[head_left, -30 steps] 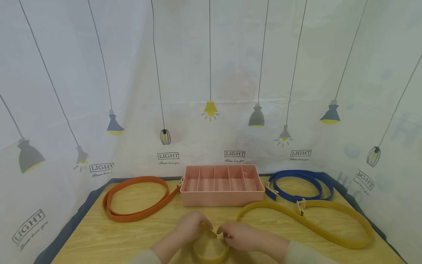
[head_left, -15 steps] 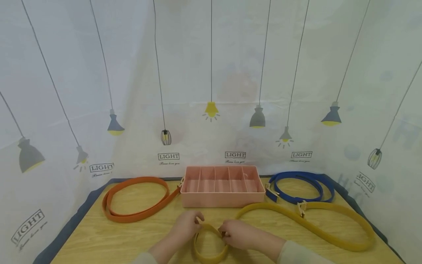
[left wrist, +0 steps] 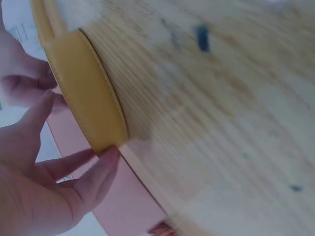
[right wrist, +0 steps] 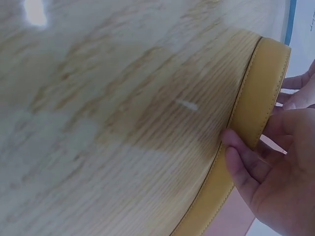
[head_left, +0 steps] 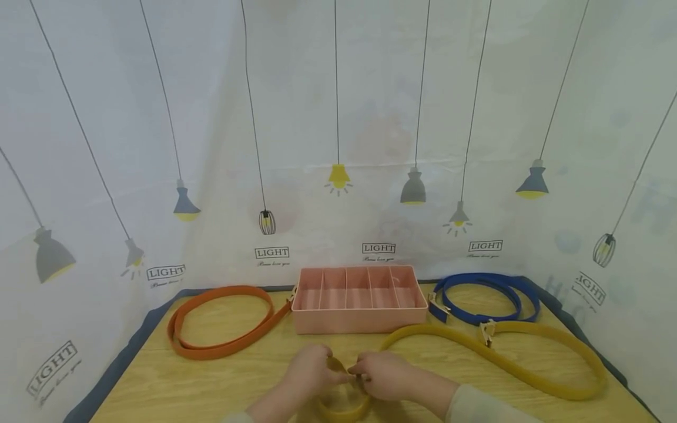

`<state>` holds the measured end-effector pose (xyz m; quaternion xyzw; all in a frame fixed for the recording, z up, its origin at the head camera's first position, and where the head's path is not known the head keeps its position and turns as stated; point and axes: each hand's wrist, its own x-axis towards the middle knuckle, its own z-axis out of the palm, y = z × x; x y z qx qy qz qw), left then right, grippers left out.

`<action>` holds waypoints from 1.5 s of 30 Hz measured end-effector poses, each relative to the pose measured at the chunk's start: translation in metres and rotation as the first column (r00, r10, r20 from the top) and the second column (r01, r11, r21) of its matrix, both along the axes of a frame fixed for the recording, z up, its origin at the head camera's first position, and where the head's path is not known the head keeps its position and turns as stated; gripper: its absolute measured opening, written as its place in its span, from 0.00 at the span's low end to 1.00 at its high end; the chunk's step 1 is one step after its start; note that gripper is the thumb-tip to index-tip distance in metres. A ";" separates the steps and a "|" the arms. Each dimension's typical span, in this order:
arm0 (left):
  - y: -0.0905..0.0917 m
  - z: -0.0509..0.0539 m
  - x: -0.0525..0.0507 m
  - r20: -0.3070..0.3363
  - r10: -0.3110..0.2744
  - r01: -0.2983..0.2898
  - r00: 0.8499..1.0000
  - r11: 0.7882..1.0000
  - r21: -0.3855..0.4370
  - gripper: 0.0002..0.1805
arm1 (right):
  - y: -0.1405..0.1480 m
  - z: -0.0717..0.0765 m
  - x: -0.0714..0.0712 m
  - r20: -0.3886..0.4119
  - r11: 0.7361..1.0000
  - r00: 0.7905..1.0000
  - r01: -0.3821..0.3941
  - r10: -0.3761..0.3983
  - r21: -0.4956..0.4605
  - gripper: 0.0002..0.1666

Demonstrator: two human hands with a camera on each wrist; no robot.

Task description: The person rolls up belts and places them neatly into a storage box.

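A yellow leather belt (head_left: 502, 363) with stitched edges lies on the table, its wide loop and gold buckle (head_left: 487, 333) at the right. Its other end is bent into a small ring near the front edge. My left hand (head_left: 309, 373) holds the left side of that ring; in the left wrist view, fingertips (left wrist: 109, 156) touch the edge of the strap (left wrist: 88, 88). Opposite, my right hand (head_left: 388, 376) pinches the strap, which the right wrist view shows between thumb and fingers (right wrist: 241, 162). The hands nearly meet and partly hide the belt's end.
Behind the hands stands a pink box (head_left: 359, 321) with several compartments. A coiled orange belt (head_left: 211, 352) lies at the left, its buckle against the box. At the back right is a coiled blue belt (head_left: 476, 279). A lamp-printed cloth (head_left: 338, 223) hangs around the table (head_left: 222, 382).
My left hand has moved slightly right, back over the left side of the ring, after being a little farther from the right hand. The right hand stays on the strap.
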<state>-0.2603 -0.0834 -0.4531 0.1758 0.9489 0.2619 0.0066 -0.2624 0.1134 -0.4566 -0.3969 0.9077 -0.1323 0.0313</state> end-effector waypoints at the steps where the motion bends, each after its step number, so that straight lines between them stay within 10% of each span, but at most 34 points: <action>1: 0.002 0.000 0.002 -0.035 -0.021 0.020 0.999 0.999 -0.042 0.21 | 0.000 0.000 0.000 -0.005 1.000 1.000 -0.006 0.006 -0.001 0.19; 11: 0.014 0.003 0.014 -0.209 -0.078 -0.001 0.975 0.935 -0.355 0.14 | -0.002 0.000 0.000 -0.084 0.999 0.995 -0.043 0.044 0.016 0.19; 17: 0.006 -0.002 0.010 -0.238 -0.166 0.111 0.957 0.968 -0.226 0.10 | -0.003 0.001 -0.007 -0.010 0.997 0.997 -0.072 0.072 -0.010 0.13; 22: -0.001 -0.002 0.002 -0.088 -0.182 0.172 0.979 0.979 -0.109 0.08 | -0.002 -0.001 -0.009 0.078 0.997 0.996 -0.046 0.051 -0.061 0.07; 28: -0.005 0.001 -0.001 0.040 -0.158 0.159 0.987 0.987 -0.020 0.28 | 0.003 -0.003 -0.012 0.193 0.990 0.981 0.048 -0.022 -0.133 0.20; 45: -0.004 -0.012 -0.007 0.005 -0.163 0.162 0.987 0.982 0.098 0.33 | -0.007 -0.002 -0.015 -0.015 0.998 0.998 0.059 -0.059 -0.002 0.20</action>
